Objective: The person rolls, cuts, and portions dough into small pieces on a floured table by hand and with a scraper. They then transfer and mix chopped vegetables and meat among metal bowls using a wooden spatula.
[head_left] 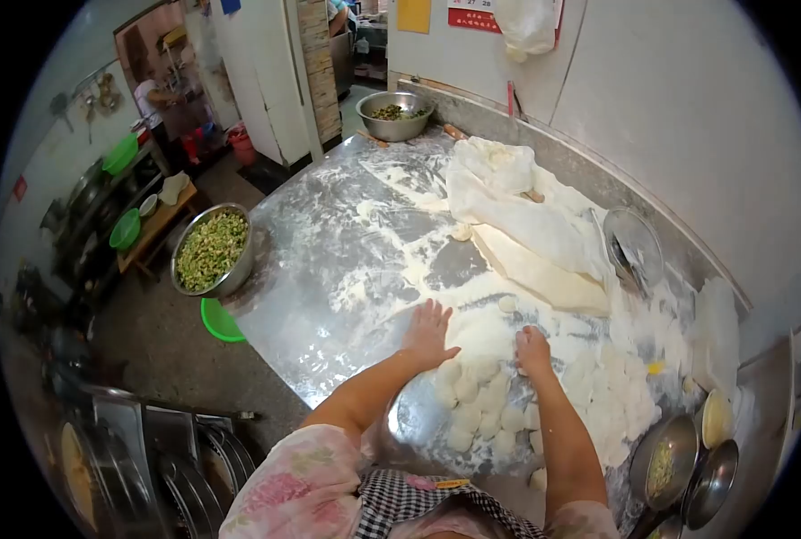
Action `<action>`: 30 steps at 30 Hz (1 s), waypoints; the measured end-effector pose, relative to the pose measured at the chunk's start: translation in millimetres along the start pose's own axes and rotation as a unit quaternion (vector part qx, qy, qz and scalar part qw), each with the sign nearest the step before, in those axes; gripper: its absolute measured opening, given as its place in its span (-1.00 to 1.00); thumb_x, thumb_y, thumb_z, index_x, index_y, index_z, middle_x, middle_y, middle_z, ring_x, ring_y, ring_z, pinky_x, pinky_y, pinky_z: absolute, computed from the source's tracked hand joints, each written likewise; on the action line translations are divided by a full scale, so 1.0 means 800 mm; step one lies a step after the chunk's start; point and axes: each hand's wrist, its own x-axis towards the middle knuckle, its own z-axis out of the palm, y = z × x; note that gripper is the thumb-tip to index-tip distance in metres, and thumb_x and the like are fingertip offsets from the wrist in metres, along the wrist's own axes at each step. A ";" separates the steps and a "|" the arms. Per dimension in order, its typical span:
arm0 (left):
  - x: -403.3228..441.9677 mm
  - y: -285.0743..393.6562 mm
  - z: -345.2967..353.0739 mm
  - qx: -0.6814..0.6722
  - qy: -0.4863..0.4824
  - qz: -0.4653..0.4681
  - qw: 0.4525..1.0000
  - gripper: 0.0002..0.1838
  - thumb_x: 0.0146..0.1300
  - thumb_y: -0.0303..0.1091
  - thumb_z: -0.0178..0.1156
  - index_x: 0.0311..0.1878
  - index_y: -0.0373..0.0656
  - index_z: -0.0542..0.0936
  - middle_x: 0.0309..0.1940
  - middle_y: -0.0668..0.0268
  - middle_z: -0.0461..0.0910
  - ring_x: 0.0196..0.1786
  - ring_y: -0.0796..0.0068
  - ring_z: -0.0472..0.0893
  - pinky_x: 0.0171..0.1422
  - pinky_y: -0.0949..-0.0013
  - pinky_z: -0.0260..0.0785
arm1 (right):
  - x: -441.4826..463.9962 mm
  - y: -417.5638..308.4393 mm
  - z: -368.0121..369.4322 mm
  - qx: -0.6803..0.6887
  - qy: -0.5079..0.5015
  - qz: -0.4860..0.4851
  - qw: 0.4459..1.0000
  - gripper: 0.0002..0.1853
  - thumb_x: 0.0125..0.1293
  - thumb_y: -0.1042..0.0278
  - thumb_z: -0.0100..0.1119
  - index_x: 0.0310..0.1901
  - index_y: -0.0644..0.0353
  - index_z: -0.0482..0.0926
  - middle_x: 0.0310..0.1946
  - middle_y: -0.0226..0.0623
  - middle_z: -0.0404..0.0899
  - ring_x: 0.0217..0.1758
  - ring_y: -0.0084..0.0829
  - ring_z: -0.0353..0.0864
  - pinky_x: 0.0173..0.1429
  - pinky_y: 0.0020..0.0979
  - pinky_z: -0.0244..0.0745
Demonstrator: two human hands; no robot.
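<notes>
My left hand (429,336) lies flat with its fingers spread on the floured steel table (311,260), just above a cluster of small flattened dough pieces (484,406). To its right, my right hand (532,351) is closed, low over the flour; whatever it may hold is hidden. A single small dough piece (506,305) rests between and beyond the hands. Farther back, a thick slab of dough (531,269) lies partly under a white cloth (517,211). More floured pieces (611,395) spread out to the right of my right forearm.
A steel bowl of chopped green filling (212,250) stands at the table's left edge, another filled bowl (395,115) at the far corner. A clear round lid (634,244) leans by the wall. Metal bowls (665,463) sit at lower right. Another person (154,103) stands in the back.
</notes>
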 end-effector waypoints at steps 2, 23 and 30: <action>0.022 0.021 -0.007 -0.017 -0.002 0.032 0.999 -0.07 0.15 0.15 0.09 0.39 -0.33 0.02 0.41 -0.02 -0.02 0.47 -0.04 -0.14 0.51 0.01 -0.33 | 0.008 -0.021 0.022 -0.004 0.013 -0.003 1.000 -0.70 0.26 0.26 0.03 -0.11 0.32 0.53 -0.41 -0.19 0.61 -0.44 -0.32 0.58 -0.34 -0.37 0.47; -0.023 0.108 0.003 -0.012 -0.052 0.164 0.985 -0.24 0.20 0.20 0.04 0.34 -0.12 0.26 0.22 -0.24 0.25 0.28 -0.12 0.24 0.35 -0.07 0.02 | -0.244 -0.010 -0.207 0.424 0.037 0.386 0.818 -0.73 0.28 0.44 -0.02 0.00 0.25 0.48 -0.20 -0.25 0.57 -0.18 -0.37 0.58 -0.20 -0.34 0.56; -0.122 0.143 -0.012 0.087 -0.205 0.431 0.875 -0.32 0.19 0.08 0.11 0.33 -0.02 0.27 0.33 0.07 0.19 0.31 0.00 0.22 0.45 -0.03 -0.13 | -0.229 -0.033 -0.197 0.360 0.099 0.279 0.885 -0.76 0.16 0.61 -0.02 -0.12 0.28 0.50 -0.31 -0.31 0.55 -0.25 -0.43 0.54 -0.22 -0.35 0.51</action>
